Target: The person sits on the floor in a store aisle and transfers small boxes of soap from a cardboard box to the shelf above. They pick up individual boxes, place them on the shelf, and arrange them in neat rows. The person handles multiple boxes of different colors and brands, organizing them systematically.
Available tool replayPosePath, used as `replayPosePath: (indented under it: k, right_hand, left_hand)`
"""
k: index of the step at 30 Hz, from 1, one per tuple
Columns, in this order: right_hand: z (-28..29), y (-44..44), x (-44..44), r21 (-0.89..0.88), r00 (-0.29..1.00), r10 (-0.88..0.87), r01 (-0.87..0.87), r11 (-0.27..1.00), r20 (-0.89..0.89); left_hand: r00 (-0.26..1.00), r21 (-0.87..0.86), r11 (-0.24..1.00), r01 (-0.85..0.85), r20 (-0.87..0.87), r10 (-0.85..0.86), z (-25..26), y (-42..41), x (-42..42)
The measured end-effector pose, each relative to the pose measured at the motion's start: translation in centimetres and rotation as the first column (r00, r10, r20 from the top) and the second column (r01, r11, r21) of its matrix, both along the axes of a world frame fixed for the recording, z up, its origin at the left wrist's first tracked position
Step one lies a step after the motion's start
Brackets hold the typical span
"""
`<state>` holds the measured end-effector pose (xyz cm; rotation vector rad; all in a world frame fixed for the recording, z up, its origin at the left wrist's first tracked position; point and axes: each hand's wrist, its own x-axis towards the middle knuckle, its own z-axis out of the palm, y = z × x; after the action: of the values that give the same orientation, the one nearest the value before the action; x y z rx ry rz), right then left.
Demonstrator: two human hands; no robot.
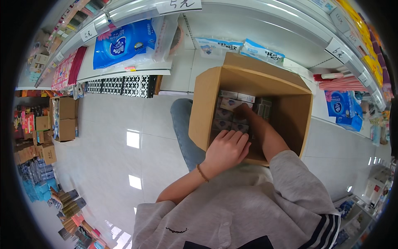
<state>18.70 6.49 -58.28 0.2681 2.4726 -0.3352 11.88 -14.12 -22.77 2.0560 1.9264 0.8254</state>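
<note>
An opened cardboard carton (206,109) stands before me with its flaps raised. Stacked inside it are several small white boxes (222,113), like soap boxes. My right hand (242,110) reaches deep into the carton, at a white box (228,103) in the upper part of the stack. Shadow hides its fingertips, so whether they grip that box is unclear. Over the carton's near rim curl the fingers of my left hand (228,145). More small boxes (263,109) stand to the right of my right hand, in the shaded part of the carton.
Beyond the carton runs a white shop shelf (182,70). It holds a blue plastic pack (124,43) and blue-white bags (219,46). An upper shelf edge (264,15) with price cards overhangs. Another blue pack (342,105) lies right. Opened cartons (67,118) stand left on the tiled floor (108,155).
</note>
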Motion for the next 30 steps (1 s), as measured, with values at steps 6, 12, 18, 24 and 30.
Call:
replayPosePath:
  k: [6,12,18,24,30]
  right_hand:
    - [3.6,0.2,-0.9,-0.418,0.667,-0.686,0.733,0.536,0.29]
    - [15.9,-0.2,-3.4,-0.263,0.976,-0.191,0.212,0.941,0.105]
    - [31.7,-4.1,3.9,-0.406,0.891,-0.3,0.148,0.902,-0.341]
    - [37.8,-10.2,10.9,-0.435,0.681,-0.573,0.392,0.811,-0.455]
    - [35.6,-12.6,11.9,-0.466,0.484,-0.705,0.531,0.707,-0.518]
  left_hand:
    - [0.999,0.005,1.0,0.022,-0.023,-0.022,0.2,0.3,0.3]
    - [0.999,0.1,0.995,-0.014,-0.029,0.017,0.3,0.5,0.0]
    - [0.946,0.199,0.975,-0.1,0.322,0.032,2.2,1.8,-0.7]
    - [0.999,0.505,0.862,-0.032,0.039,0.014,11.5,8.5,-2.9]
    - [0.978,0.737,0.666,0.111,-0.201,0.059,20.5,21.0,-4.2]
